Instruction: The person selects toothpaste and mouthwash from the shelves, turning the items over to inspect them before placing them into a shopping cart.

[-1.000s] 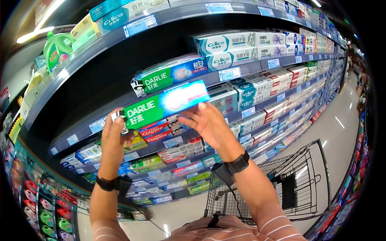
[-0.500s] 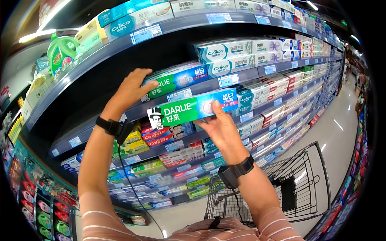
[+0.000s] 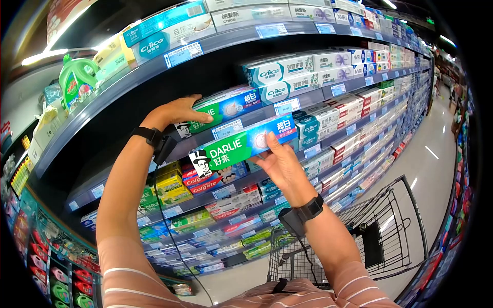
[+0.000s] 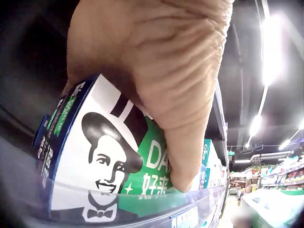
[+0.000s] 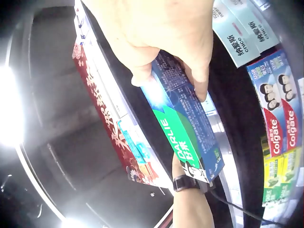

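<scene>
My right hand (image 3: 282, 163) holds a green-and-blue Darlie toothpaste box (image 3: 228, 152) by its right end, thumb on the printed front, fingers underneath. The box is tilted in front of the shelf edge. Farther back, my left hand (image 3: 174, 111) grips a second Darlie toothpaste box (image 3: 242, 106) at its left part on the shelf. In the left wrist view its thumb (image 4: 183, 161) presses over the front of this box (image 4: 107, 161), behind a clear shelf lip; the other fingers are mostly hidden. The right wrist view shows the held box (image 5: 187, 128) along its narrow side.
Cnice boxes (image 3: 287, 82) stand right of the shelved Darlie box; a dark shelf gap lies left of it. Colgate boxes (image 3: 215, 174) and yellow boxes (image 3: 172, 187) fill the shelf below. A shopping cart (image 3: 405, 226) stands at lower right. A cable (image 3: 172, 231) hangs from my left wrist.
My left hand let go of the held Darlie box and moved up to the shelved one, its thumb now on the front. The right hand took the held box by its right end.
</scene>
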Demonstrator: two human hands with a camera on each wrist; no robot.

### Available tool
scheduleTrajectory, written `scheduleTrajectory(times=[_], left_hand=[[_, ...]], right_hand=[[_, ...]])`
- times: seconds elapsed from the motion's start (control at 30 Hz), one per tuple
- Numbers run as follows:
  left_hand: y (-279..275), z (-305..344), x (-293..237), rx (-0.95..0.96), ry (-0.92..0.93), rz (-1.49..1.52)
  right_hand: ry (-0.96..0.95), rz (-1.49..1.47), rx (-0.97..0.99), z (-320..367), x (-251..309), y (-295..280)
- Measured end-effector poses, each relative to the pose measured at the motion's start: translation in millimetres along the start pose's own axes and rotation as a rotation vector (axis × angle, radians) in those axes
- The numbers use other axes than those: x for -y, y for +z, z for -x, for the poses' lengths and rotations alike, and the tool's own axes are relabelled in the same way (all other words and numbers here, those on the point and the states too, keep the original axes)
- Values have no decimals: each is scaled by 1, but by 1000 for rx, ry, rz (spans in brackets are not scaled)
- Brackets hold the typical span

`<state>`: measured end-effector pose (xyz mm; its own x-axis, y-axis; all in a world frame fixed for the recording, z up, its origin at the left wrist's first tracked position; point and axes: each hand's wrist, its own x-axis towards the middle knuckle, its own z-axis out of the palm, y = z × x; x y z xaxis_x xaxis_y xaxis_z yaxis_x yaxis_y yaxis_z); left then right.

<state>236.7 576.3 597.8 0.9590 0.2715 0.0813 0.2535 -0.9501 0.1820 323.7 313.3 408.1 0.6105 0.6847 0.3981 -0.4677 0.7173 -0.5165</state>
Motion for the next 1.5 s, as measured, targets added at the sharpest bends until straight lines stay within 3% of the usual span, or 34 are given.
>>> scheduleTrajectory(times=[0.47, 0.87, 0.97, 1.13, 1.27, 1.5], left_hand=[[-4, 19, -1, -239, 74, 59], [-17, 49, 19, -272, -56, 1], [-18, 48, 18, -282, -13, -29], [-23, 36, -6, -346, 46, -218], [-21, 27, -29, -388, 39, -419], [-20, 17, -29, -161, -16, -237]], right_hand=[[32, 5, 1, 14, 5, -16], [36, 42, 58, -9, 22, -21], [44, 64, 50, -17, 24, -18], [23, 58, 32, -20, 22, -6], [-5, 37, 151, -33, 29, -6], [-23, 45, 243, -83, 56, 31]])
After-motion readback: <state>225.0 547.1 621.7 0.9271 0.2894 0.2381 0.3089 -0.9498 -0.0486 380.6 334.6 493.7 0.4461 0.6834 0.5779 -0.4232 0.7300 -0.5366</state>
